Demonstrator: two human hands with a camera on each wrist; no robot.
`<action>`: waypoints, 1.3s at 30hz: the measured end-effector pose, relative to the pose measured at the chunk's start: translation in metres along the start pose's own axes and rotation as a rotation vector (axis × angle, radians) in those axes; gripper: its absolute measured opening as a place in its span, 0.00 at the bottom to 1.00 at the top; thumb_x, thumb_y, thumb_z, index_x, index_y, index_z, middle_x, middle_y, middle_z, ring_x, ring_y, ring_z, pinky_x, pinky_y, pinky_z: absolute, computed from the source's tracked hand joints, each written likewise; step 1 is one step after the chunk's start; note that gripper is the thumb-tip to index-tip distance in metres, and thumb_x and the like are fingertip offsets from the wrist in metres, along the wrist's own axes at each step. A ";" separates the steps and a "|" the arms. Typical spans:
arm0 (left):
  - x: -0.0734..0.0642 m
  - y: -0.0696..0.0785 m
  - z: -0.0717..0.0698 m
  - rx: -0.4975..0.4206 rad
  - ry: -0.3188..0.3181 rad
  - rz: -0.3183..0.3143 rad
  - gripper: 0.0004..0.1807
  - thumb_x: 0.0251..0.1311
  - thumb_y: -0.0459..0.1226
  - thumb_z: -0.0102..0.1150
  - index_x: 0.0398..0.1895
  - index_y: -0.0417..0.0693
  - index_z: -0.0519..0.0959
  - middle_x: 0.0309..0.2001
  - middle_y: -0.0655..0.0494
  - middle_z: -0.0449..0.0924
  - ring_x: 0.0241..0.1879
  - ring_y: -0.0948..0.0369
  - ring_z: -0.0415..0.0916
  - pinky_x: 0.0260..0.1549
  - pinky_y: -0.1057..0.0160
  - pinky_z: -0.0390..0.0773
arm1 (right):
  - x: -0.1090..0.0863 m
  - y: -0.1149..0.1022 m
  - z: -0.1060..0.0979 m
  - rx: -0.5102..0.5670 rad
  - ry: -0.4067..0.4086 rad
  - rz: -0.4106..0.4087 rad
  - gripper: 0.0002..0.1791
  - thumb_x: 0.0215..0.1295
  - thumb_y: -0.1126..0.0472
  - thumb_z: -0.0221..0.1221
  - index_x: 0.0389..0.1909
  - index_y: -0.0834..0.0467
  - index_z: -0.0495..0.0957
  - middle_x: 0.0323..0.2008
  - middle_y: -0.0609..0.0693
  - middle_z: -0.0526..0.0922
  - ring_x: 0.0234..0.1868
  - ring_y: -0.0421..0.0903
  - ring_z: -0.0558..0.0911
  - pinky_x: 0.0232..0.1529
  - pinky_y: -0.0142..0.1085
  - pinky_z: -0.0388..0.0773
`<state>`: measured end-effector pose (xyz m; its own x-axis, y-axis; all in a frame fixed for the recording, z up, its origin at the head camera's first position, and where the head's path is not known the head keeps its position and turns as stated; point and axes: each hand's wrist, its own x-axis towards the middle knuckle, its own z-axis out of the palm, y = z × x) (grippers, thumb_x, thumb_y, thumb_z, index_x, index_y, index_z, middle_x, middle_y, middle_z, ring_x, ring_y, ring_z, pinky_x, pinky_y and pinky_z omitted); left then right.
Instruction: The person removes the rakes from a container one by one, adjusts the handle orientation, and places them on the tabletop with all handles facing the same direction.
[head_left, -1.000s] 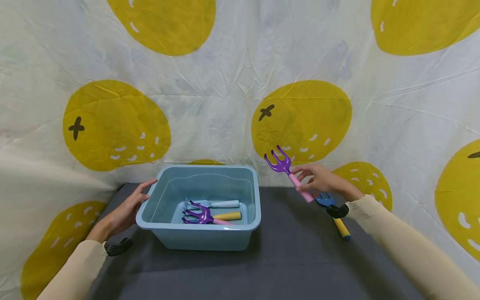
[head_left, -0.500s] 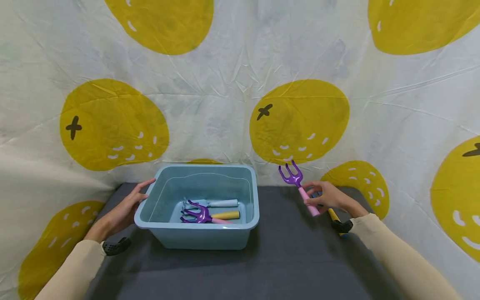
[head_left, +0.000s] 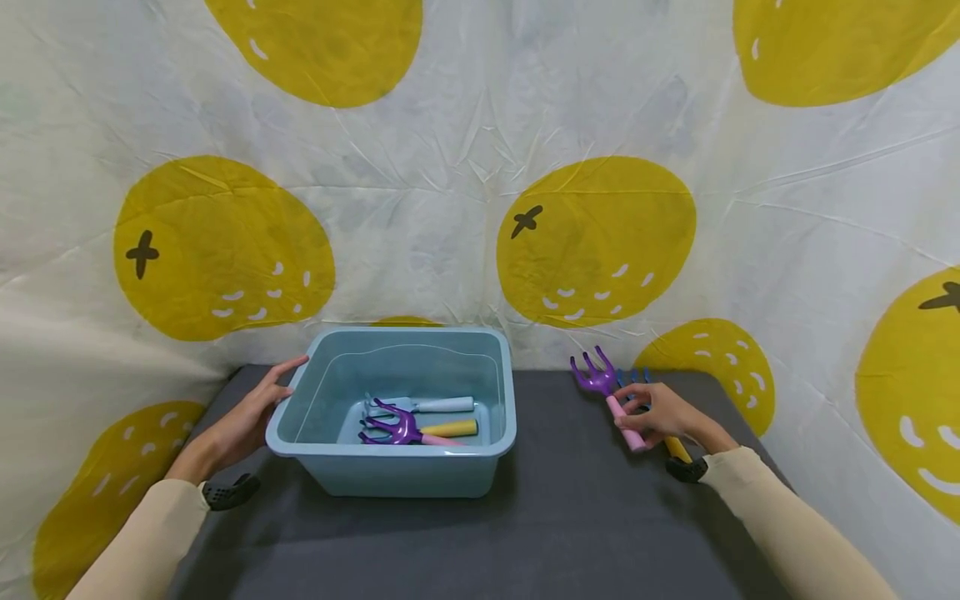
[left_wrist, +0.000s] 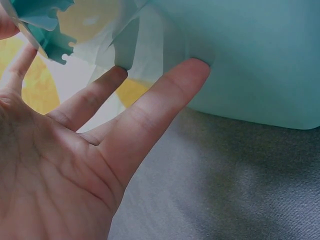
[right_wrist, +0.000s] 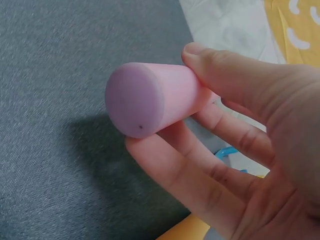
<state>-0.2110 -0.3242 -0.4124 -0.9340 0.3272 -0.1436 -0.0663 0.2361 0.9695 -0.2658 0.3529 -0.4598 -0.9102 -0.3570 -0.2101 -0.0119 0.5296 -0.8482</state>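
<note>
A garden hand fork (head_left: 597,382) with purple tines and a pink handle is held low over the right side of the table. My right hand (head_left: 660,412) pinches its handle between thumb and fingers, and the pink butt end (right_wrist: 134,100) points at the right wrist camera. Partly hidden behind that hand lies a blue-tined fork with a yellow handle (head_left: 678,450). At the left, my left hand (head_left: 251,421) rests its extended fingers against the side of a light blue basin (head_left: 397,477). Thumb (left_wrist: 182,80) and fingertips touch the outer wall in the left wrist view.
Inside the basin lie another purple fork (head_left: 401,428), a tool with a yellow handle (head_left: 456,428) and a pale blue one (head_left: 444,404). A white curtain (head_left: 420,242) with yellow fruit prints hangs behind the dark grey table (head_left: 450,542).
My right hand has lowered the purple fork and carried it slightly right, toward the table beside the blue fork. The left hand stays at the basin.
</note>
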 end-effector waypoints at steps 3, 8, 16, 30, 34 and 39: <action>0.000 -0.001 0.000 -0.001 -0.003 -0.001 0.35 0.80 0.48 0.40 0.83 0.67 0.41 0.78 0.40 0.43 0.63 0.36 0.65 0.50 0.48 0.79 | 0.000 0.007 0.002 0.004 -0.001 0.016 0.34 0.65 0.60 0.70 0.68 0.67 0.70 0.49 0.62 0.82 0.32 0.53 0.85 0.28 0.52 0.84; 0.000 -0.001 0.001 0.006 -0.006 -0.001 0.35 0.80 0.48 0.39 0.83 0.67 0.41 0.79 0.40 0.42 0.63 0.34 0.64 0.50 0.48 0.79 | -0.002 0.014 0.006 0.006 -0.009 0.041 0.33 0.65 0.60 0.70 0.68 0.68 0.71 0.47 0.60 0.83 0.33 0.52 0.84 0.28 0.52 0.84; 0.000 0.000 -0.001 0.006 -0.003 -0.004 0.35 0.80 0.47 0.39 0.83 0.67 0.40 0.79 0.40 0.40 0.64 0.35 0.63 0.51 0.47 0.79 | -0.007 0.014 0.010 0.004 0.002 0.068 0.34 0.67 0.62 0.68 0.69 0.70 0.68 0.47 0.61 0.84 0.36 0.53 0.85 0.30 0.53 0.84; 0.000 0.004 -0.001 -0.001 0.000 -0.016 0.35 0.79 0.48 0.40 0.83 0.69 0.40 0.80 0.42 0.37 0.66 0.33 0.58 0.52 0.48 0.78 | -0.010 0.012 0.014 -0.055 0.021 0.060 0.31 0.68 0.64 0.66 0.68 0.71 0.68 0.42 0.61 0.83 0.35 0.51 0.83 0.29 0.51 0.84; 0.000 0.004 -0.001 -0.001 0.001 -0.022 0.35 0.79 0.48 0.40 0.83 0.68 0.40 0.80 0.42 0.37 0.66 0.32 0.58 0.52 0.47 0.78 | -0.012 0.012 0.014 -0.059 0.016 0.066 0.31 0.68 0.64 0.66 0.68 0.71 0.68 0.42 0.60 0.83 0.35 0.52 0.83 0.29 0.52 0.84; 0.000 0.003 0.000 0.000 0.003 -0.029 0.36 0.79 0.47 0.40 0.83 0.68 0.40 0.80 0.41 0.36 0.66 0.32 0.58 0.52 0.47 0.79 | -0.014 0.013 0.016 -0.065 0.018 0.073 0.31 0.69 0.64 0.65 0.68 0.70 0.68 0.42 0.59 0.83 0.35 0.52 0.83 0.29 0.53 0.84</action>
<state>-0.2109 -0.3232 -0.4090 -0.9327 0.3177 -0.1710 -0.0931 0.2458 0.9648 -0.2467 0.3529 -0.4757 -0.9169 -0.3021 -0.2609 0.0285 0.6025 -0.7976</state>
